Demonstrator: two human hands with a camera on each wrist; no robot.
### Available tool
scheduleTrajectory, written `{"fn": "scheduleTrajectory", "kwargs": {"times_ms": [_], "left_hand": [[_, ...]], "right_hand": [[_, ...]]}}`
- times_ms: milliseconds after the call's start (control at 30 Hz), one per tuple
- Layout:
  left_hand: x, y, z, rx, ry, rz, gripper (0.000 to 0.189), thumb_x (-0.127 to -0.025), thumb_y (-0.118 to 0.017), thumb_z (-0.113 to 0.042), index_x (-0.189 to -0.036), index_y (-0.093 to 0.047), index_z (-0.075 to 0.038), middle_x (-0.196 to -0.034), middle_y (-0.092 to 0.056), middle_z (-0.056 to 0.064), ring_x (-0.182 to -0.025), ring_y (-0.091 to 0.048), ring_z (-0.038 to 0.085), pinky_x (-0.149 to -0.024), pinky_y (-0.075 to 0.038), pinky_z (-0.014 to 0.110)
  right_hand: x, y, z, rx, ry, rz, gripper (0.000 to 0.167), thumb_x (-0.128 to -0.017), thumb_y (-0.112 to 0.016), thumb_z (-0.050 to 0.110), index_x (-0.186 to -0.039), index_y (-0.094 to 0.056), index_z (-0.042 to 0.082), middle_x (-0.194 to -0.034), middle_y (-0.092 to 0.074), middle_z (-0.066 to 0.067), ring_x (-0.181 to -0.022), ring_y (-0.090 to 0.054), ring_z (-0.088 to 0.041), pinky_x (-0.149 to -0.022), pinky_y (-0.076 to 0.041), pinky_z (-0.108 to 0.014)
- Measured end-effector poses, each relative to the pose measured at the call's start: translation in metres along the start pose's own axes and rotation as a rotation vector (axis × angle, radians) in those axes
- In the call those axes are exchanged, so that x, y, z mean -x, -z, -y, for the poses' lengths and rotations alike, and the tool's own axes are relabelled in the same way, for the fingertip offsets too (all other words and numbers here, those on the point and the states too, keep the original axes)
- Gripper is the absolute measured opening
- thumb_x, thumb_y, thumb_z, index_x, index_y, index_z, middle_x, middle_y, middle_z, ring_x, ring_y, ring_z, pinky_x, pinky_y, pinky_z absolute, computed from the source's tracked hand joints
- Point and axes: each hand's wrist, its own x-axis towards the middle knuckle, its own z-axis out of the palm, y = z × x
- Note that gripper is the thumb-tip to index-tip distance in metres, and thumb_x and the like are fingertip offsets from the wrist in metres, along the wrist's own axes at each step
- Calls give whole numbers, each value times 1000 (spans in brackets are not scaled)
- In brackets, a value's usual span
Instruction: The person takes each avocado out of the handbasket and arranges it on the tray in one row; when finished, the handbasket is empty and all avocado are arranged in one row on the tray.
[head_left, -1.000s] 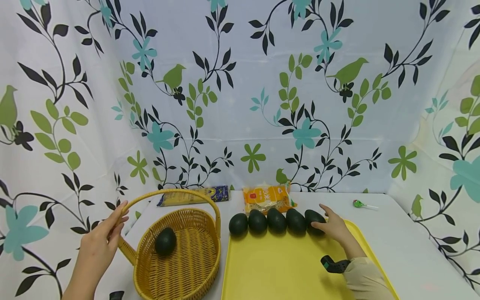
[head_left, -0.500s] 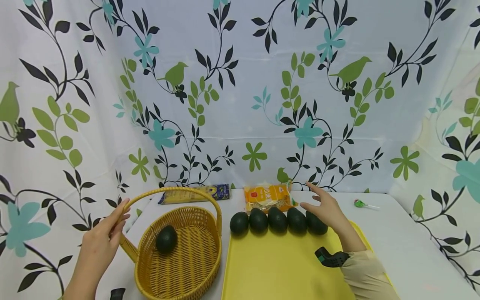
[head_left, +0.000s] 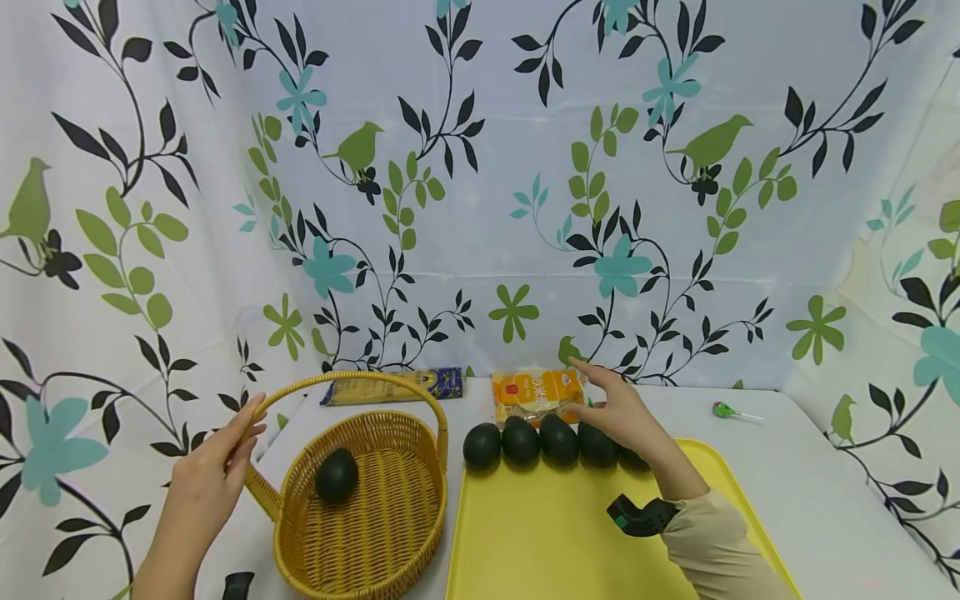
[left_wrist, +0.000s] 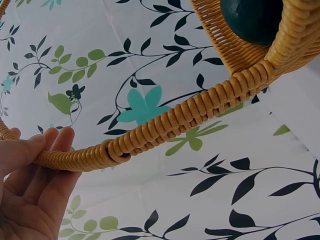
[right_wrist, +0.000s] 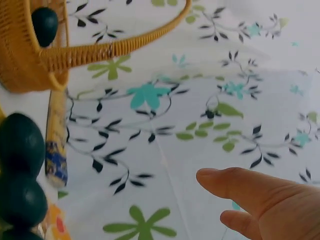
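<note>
My left hand (head_left: 213, 471) holds the arched handle (left_wrist: 190, 110) of a wicker basket (head_left: 363, 500), its thumb and fingers around the cane in the left wrist view. Inside the basket lies one dark green, egg-shaped fruit (head_left: 337, 476) that looks like an avocado. Several more such avocados (head_left: 481, 447) stand in a row along the far end of a yellow tray (head_left: 540, 533). Above the right part of that row is my right hand (head_left: 622, 417), fingers extended and holding nothing; it partly hides the rightmost avocado (head_left: 633, 461). The right wrist view shows its index finger and thumb apart.
Behind the row lies an orange food packet (head_left: 538, 393). A long yellow and blue packet (head_left: 397, 387) lies behind the basket. To the right, a green-topped lollipop (head_left: 735, 412) rests on the white table (head_left: 810, 492). A leaf-patterned curtain (head_left: 450, 208) closes off the back.
My right hand has left the rightmost avocado and moved up and leftward over the row. The left hand stays on the basket handle; the avocados keep their places.
</note>
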Motion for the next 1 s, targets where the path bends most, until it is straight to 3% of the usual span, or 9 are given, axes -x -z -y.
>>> {"fn": "scheduleTrajectory", "kwargs": {"times_ms": [300,367,533,733,1000], "left_hand": [[1,1,0,-3,8,3,76,-75,-67,15,-140,-48,-22,-100,-72,14,-77,-67,34,-59,-46,5],[1,1,0,-5,6,-1,78,-74,-67,16,-139,-48,-22,-100,-72,13,-77,-68,29,-60,-46,5],[0,1,-1,-15,-10,-13,76,-75,-66,16,-139,-49,-20,-99,-73,13,-76,-68,25,-60,-50,13],[0,1,0,15,5,13,72,-78,-65,14,-140,-48,-20,-95,-73,17,-77,-68,36,-59,-51,28],[0,2,2,22,-4,-2,70,-77,-65,14,-138,-50,-17,-93,-73,17,-76,-68,35,-60,-51,32]], "right_hand": [[-4,-25,55,-71,138,74,69,-84,-71,28,-145,-39,22,-149,-39,-10,-134,-39,-35,-99,-47,-53],[-4,-32,67,-94,166,99,69,-84,-71,29,-145,-39,22,-149,-39,-9,-135,-39,-33,-100,-47,-52],[-2,-49,91,-96,238,158,68,-85,-69,28,-145,-38,23,-148,-40,-9,-132,-43,-32,-100,-48,-49],[-3,-65,114,-129,278,229,67,-86,-69,24,-146,-37,22,-149,-38,-7,-135,-40,-28,-100,-48,-47],[-6,-85,133,-142,311,262,67,-86,-69,26,-145,-38,27,-149,-39,1,-136,-39,-20,-100,-49,-42]]}}
